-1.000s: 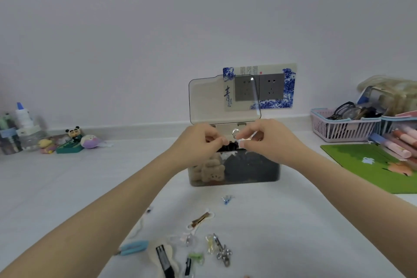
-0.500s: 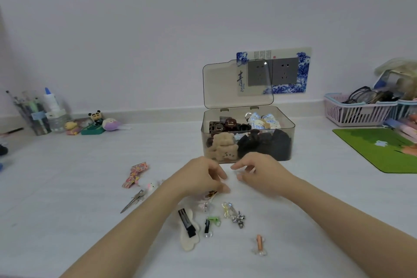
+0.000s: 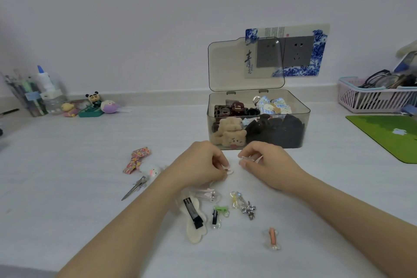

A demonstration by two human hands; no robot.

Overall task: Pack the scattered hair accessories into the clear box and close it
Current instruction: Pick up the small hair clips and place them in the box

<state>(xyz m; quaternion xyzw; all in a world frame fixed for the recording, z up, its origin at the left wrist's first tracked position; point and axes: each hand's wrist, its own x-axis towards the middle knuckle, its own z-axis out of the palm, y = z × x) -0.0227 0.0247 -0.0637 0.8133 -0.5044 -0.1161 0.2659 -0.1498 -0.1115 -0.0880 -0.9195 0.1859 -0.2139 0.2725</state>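
Note:
The clear box stands open on the white table, lid upright, with plush bear clips, dark scrunchies and claw clips inside. Just in front of it my left hand pinches a small pale pink clip at the tabletop. My right hand pinches a thin pale clip. Near my wrists lie scattered pieces: a cream plush clip with a black clasp, a pink clip, a green one, a cluster of clear and silver clips, an orange clip.
A patterned bow, a white furry clip and a silver duckbill clip lie at left. Pen holder and small toys sit by the wall. At right are a pink basket and a green mat.
Both hands came down from over the box to the table in front of it. Each now pinches a small clip. The view tilted down.

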